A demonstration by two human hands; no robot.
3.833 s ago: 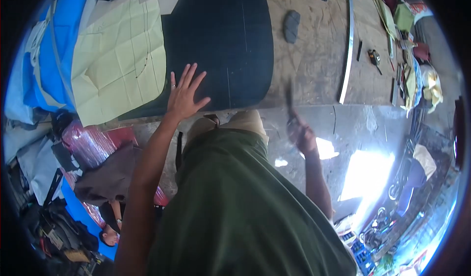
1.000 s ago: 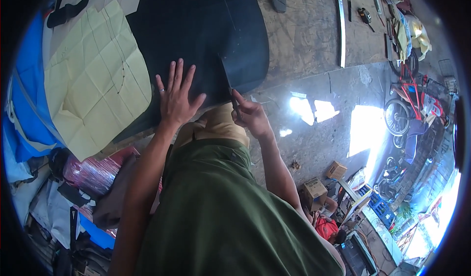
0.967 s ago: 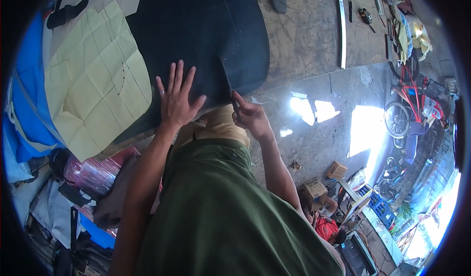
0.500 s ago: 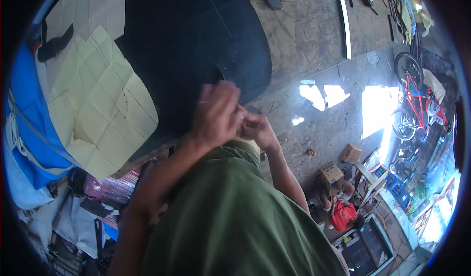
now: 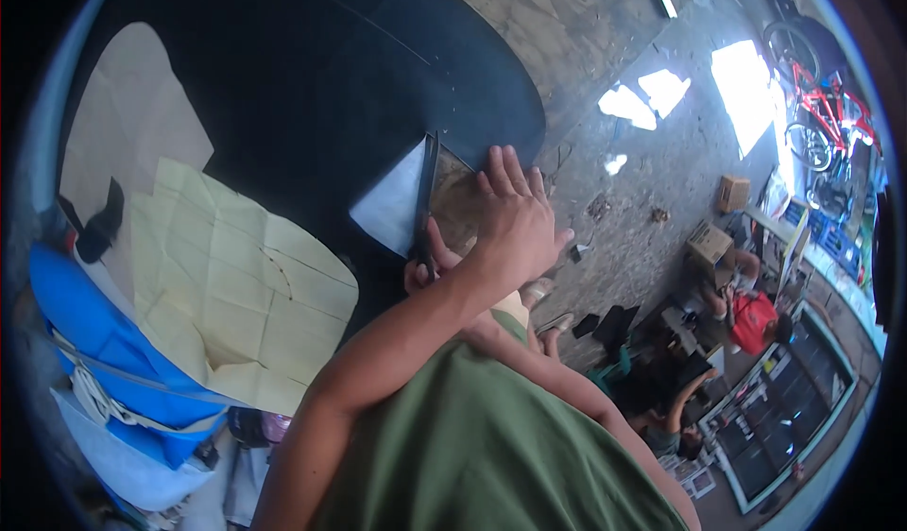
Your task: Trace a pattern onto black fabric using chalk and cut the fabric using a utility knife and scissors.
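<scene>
A large black sheet (image 5: pixel 283 87) lies over the work table, with a thin pale line marked on it. Along a cut near its right edge, a flap with a pale grey underside (image 5: pixel 392 200) is turned back. My right hand (image 5: pixel 425 265) grips a pair of dark scissors (image 5: pixel 431 186), blades pointing away along the flap's edge. My left forearm crosses over my right one. Fingers spread, my left hand (image 5: pixel 518 214) rests by the cut at the sheet's right edge and holds nothing. A creased yellow paper pattern (image 5: pixel 246 266) lies left of my hands.
A beige paper piece (image 5: pixel 142 106) and a dark weight-like object (image 5: pixel 102 224) lie far left, above a blue bundle (image 5: pixel 132 342). Two people sit on the right, one in a red shirt (image 5: pixel 753 321), near cardboard boxes (image 5: pixel 709 241). A red bicycle (image 5: pixel 817 106) stands beyond.
My left hand has moved right and spread out. My right hand has passed beneath it to the left, with the scissors now showing. The flap now shows its pale underside. The view has shifted.
</scene>
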